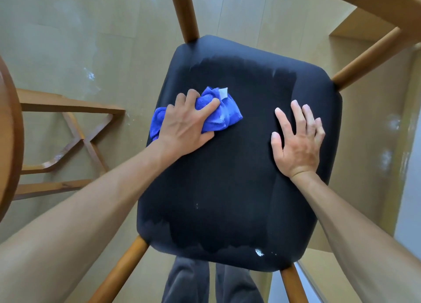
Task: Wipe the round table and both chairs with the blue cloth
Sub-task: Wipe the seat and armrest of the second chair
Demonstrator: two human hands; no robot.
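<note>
A chair with a dark navy padded seat [227, 188] and brown wooden legs fills the middle of the view. The blue cloth [224, 117], crumpled and with a white tag, lies on the seat's far left part. My left hand [189, 125] grips the cloth and presses it onto the seat. My right hand [296, 141] rests flat on the seat's right side, fingers straight and spread, holding nothing. Darker damp streaks show across the far part and near edge of the seat. The round table's wooden rim [9, 131] shows at the left edge.
The table's wooden cross-shaped base [75, 141] stands on the beige floor to the left. The chair's curved wooden backrest [376, 4] arcs over the top right. My dark trouser legs [205, 282] stand just below the seat's near edge. Small white specks lie on the seat's near edge.
</note>
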